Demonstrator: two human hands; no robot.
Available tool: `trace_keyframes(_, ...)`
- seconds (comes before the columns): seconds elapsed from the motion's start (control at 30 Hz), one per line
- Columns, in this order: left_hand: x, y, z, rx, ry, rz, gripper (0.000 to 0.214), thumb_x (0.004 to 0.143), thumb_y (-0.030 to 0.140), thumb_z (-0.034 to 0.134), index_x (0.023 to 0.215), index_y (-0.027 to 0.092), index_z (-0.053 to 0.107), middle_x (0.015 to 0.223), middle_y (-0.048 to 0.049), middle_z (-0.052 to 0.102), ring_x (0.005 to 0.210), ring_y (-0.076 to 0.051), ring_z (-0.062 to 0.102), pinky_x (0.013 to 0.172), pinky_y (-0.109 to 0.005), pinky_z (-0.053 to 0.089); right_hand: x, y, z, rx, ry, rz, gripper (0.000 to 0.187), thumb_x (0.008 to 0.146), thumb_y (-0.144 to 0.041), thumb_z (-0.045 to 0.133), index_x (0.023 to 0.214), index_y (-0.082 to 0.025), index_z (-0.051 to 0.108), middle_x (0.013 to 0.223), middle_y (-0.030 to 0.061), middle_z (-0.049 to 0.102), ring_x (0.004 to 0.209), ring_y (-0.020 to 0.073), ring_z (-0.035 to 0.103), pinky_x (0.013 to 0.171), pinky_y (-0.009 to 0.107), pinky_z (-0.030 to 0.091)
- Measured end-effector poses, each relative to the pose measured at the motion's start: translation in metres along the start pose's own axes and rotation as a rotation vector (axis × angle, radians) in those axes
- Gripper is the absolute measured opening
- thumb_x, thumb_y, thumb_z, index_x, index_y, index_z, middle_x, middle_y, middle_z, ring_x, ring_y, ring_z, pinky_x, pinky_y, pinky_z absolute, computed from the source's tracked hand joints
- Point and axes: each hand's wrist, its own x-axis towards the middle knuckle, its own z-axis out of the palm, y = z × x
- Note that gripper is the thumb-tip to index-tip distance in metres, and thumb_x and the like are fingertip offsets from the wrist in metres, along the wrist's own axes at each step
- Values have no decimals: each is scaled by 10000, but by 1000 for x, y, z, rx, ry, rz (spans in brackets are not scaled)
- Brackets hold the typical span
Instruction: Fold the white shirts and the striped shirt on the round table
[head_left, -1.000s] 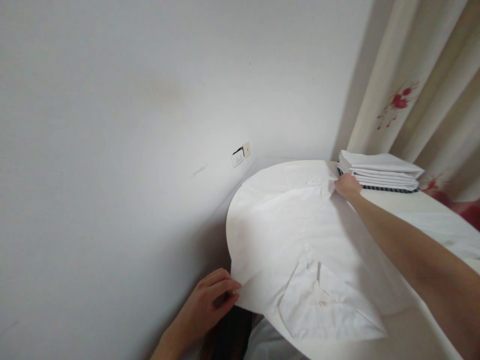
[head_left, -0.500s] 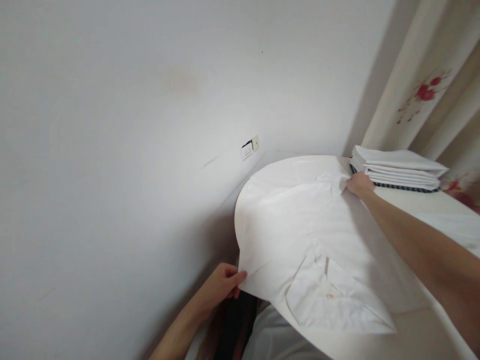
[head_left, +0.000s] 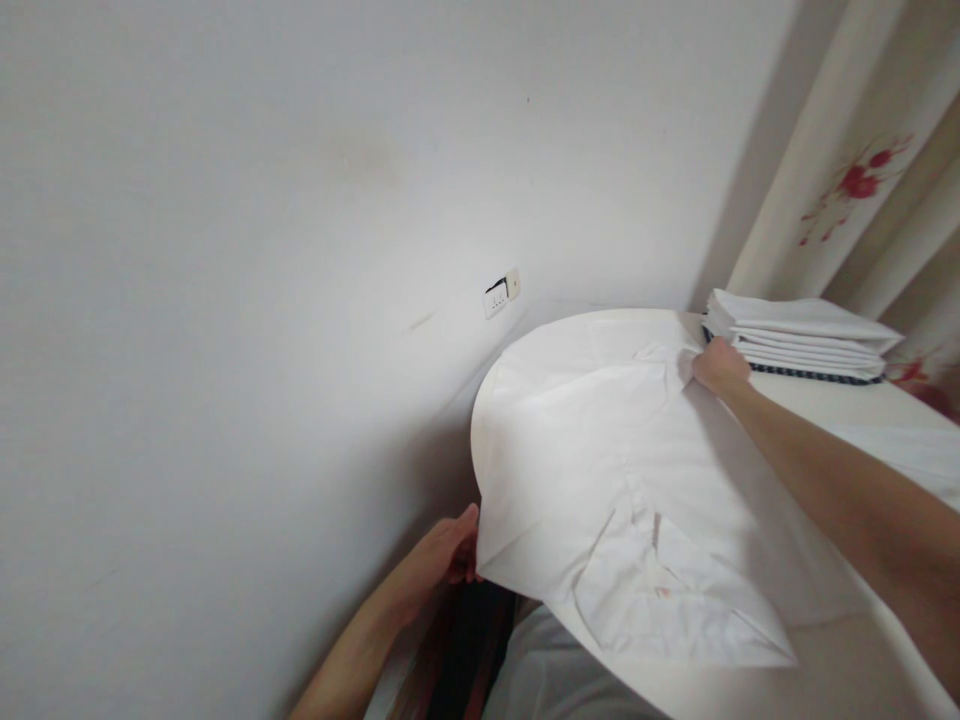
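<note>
A white shirt [head_left: 559, 465] lies spread over the rounded end of a white table [head_left: 832, 685], its collar end toward me, with a small reddish mark near the collar. My right hand [head_left: 721, 368] is closed on the shirt's far right part, where the fabric bunches into creases. At the near left corner of the shirt is my left hand [head_left: 448, 548], its thumb raised off the fabric and apart from the curled fingers. Those fingers are partly in shadow beside the shirt's edge.
Behind my right hand stands a stack of folded white cloth [head_left: 806, 335] on a dark checked item [head_left: 817, 375]. A white wall with a socket [head_left: 496, 298] rises along the table's left and far side. Floral curtains [head_left: 855, 190] hang at the right.
My left hand has loosened its pinch on the shirt's corner and shifted slightly left, thumb lifting. My right hand keeps its hold, and the shirt lies nearly the same.
</note>
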Motion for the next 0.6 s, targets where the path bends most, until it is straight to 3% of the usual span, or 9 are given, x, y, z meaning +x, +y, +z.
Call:
trace_keyframes(0.1,7,0,3,55,106,8,653,694,808,629,611,160,602,561,16,499,543,-117,390,545,-261,232,-11,-16,-6,-29,33,-47,373,954,-194,451,1281,-57,568,1101,257,664,1018,332,666,822,422,484)
trace_keyframes(0.3,14,-9,4,-42,107,-4,562,666,681,748,723,125,688,631,4,557,563,-107,413,546,-242,250,-58,-76,-11,43,-8,-558,299,945,-209,462,1126,-112,679,1186,196,648,1146,296,591,956,384,471)
trace_keyframes(0.43,11,-11,4,-67,69,-9,510,685,622,767,793,129,698,693,-12,600,591,-117,460,551,-237,295,-129,-119,-12,197,-119,-925,378,966,-271,476,1275,-131,643,1360,169,607,1263,281,543,1088,400,408)
trace_keyframes(0.6,9,-10,6,-60,105,-20,534,685,673,731,728,147,649,660,-5,577,586,-122,469,548,-239,318,-238,-163,-15,295,-345,-1400,573,1026,-460,387,1518,-173,444,1620,121,346,1505,285,277,1212,502,221)
